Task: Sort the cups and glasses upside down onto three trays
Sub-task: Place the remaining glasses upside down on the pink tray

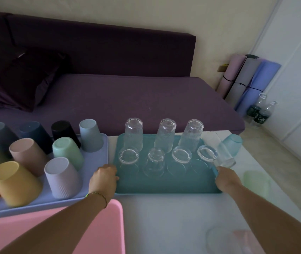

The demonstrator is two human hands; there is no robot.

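A teal tray (pixel 164 186) sits mid-table with several clear glasses (pixel 165 136) upside down on it in two rows. My left hand (pixel 104 177) grips the tray's left edge and my right hand (pixel 227 179) grips its right edge. To the left, a lavender tray (pixel 102 154) carries several coloured plastic cups (pixel 61 174), all upside down. A pink tray (pixel 98 226) lies in front, under my left forearm. Off the trays on the right stand a tall clear glass (pixel 221 153), a light blue tumbler (pixel 231 144), a pale green cup (pixel 256 180) and blurred clear and pink cups (pixel 224 241).
The white table (pixel 164 220) ends at the right over a tiled floor. A purple sofa (pixel 127 99) with a dark cushion runs behind the table. Rolled mats (pixel 245 83) and two water bottles (pixel 259 112) stand by the wall at the right.
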